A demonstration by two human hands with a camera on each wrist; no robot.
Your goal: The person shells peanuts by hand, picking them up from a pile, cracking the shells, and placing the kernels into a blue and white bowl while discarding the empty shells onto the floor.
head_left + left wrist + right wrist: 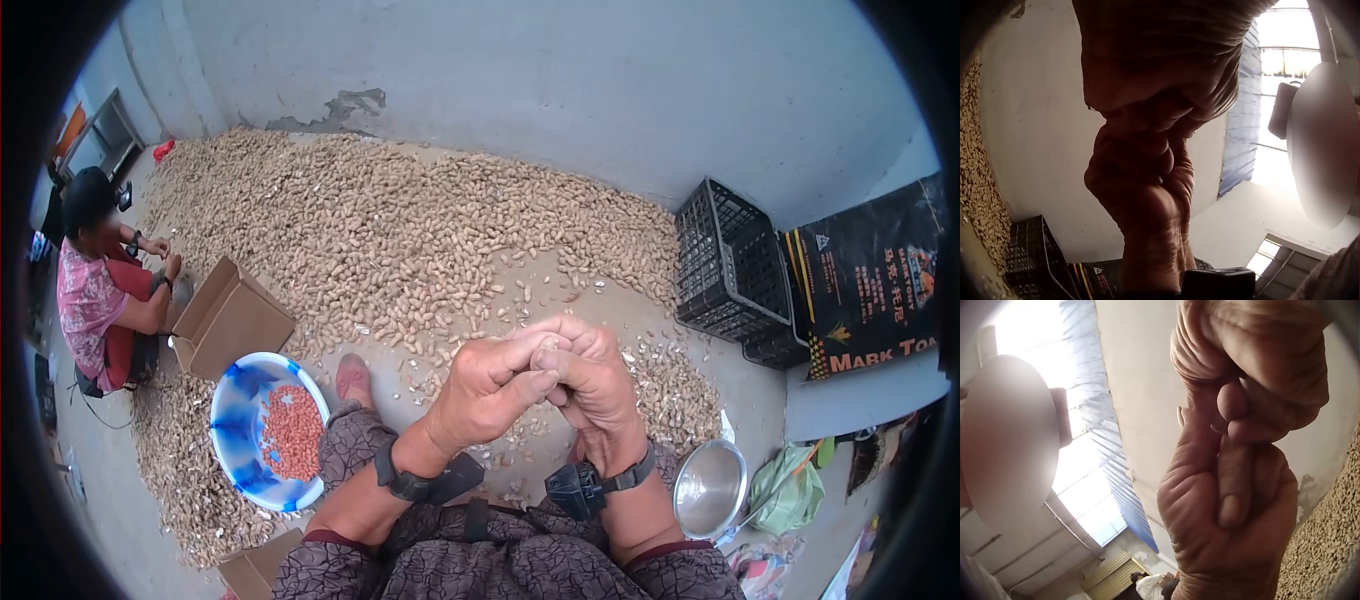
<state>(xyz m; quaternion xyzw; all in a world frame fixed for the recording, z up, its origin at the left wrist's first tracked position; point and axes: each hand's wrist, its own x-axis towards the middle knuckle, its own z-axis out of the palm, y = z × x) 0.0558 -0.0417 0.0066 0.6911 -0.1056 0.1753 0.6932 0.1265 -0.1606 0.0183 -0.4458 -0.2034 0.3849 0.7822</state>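
Note:
Both hands meet at chest height, fingers curled and thumb tips almost touching. The left hand (492, 388) and right hand (598, 385) pinch a small pale peanut (549, 344) between them, mostly covered by the fingers. In the left wrist view the left hand (1160, 62) is above and the right hand (1147, 194) below, both dark. The right wrist view has the right hand (1260, 356) on top, its fingers against those of the left hand (1229, 506); the peanut cannot be made out there.
Unshelled peanuts (400, 230) cover the floor along the wall. A blue-white basin (228, 425) holds red kernels (292, 432), beside a cardboard box (235, 315) and a seated person (95, 300). To the right are a black crate (730, 270), a metal bowl (710, 490) and a green bag (790, 490).

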